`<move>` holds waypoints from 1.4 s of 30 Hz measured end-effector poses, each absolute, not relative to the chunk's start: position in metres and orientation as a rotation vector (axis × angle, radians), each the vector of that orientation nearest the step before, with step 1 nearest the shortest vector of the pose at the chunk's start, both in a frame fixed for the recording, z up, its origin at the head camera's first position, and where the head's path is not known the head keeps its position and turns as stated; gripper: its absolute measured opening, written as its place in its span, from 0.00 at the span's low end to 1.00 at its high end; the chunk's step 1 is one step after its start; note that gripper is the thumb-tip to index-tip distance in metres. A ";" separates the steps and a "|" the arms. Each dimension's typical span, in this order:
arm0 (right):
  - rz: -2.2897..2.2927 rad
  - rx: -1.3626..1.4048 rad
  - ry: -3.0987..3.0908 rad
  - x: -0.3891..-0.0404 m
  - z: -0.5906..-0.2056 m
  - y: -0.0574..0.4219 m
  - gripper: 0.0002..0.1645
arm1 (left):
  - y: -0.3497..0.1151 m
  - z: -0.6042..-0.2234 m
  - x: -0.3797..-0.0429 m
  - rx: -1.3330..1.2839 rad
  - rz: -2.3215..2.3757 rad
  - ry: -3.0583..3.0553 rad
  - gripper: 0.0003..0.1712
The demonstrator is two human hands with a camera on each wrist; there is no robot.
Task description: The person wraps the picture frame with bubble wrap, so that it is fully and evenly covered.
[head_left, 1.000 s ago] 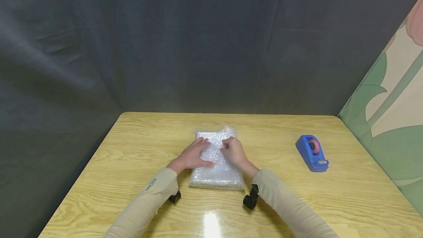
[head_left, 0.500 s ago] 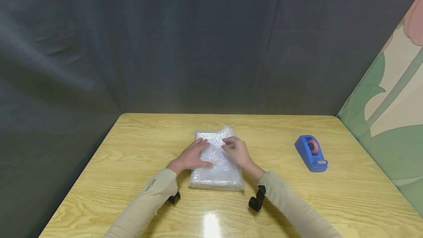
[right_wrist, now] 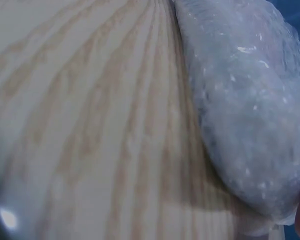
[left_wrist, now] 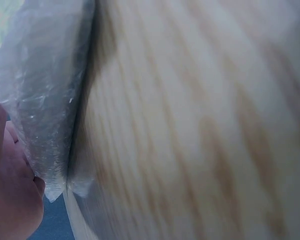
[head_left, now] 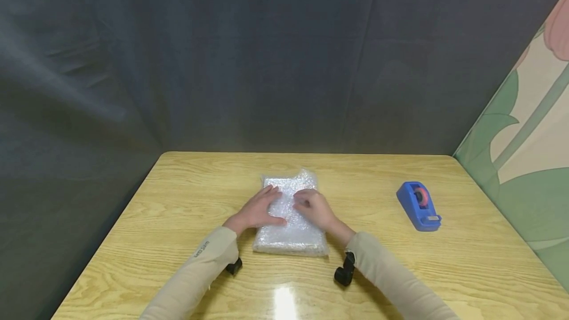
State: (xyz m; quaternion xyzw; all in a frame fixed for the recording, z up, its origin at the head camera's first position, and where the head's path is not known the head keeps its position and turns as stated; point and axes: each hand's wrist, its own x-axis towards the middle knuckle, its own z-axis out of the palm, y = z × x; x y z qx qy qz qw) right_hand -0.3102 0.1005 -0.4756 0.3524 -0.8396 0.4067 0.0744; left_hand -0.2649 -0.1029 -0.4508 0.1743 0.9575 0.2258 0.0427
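Observation:
A flat, rectangular package in bubble wrap (head_left: 291,240) lies on the table in the head view, a crumpled flap rising at its far right corner. My left hand (head_left: 258,210) rests on its left side with the fingers spread. Over its right side, the right hand (head_left: 317,210) touches the wrap with bent fingers; a gap shows between thumb and forefinger. The left wrist view has the bubble wrap (left_wrist: 52,85) at its left edge, beside part of the hand (left_wrist: 15,190). In the right wrist view, the wrapped edge (right_wrist: 250,115) fills the right side.
A blue tape dispenser (head_left: 418,207) with a pinkish roll stands on the right of the wooden table (head_left: 186,196). Behind the table hangs a dark curtain (head_left: 266,63). A floral-patterned cloth (head_left: 529,162) borders the right side.
The right hand lifted slightly off to the right with its fingers loosened, then came back onto the wrap a little further left. The left hand and the package have stayed put.

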 end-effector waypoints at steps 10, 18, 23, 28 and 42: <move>1.011 1.105 -2.591 -0.305 -0.471 0.100 0.20 | -0.101 -0.451 -0.263 0.530 0.685 2.934 0.50; 0.854 1.198 -2.614 -0.304 -0.466 0.106 0.26 | -0.099 -0.449 -0.262 0.546 0.702 2.930 0.49; 0.762 1.260 -2.663 -0.303 -0.462 0.108 0.31 | -0.100 -0.449 -0.263 0.547 0.662 2.927 0.50; 0.629 1.340 -2.685 -0.301 -0.456 0.106 0.35 | -0.104 -0.447 -0.265 0.556 0.615 2.934 0.52; 0.782 1.324 -2.649 -0.293 -0.462 0.111 0.41 | -0.104 -0.448 -0.263 0.584 0.599 2.919 0.56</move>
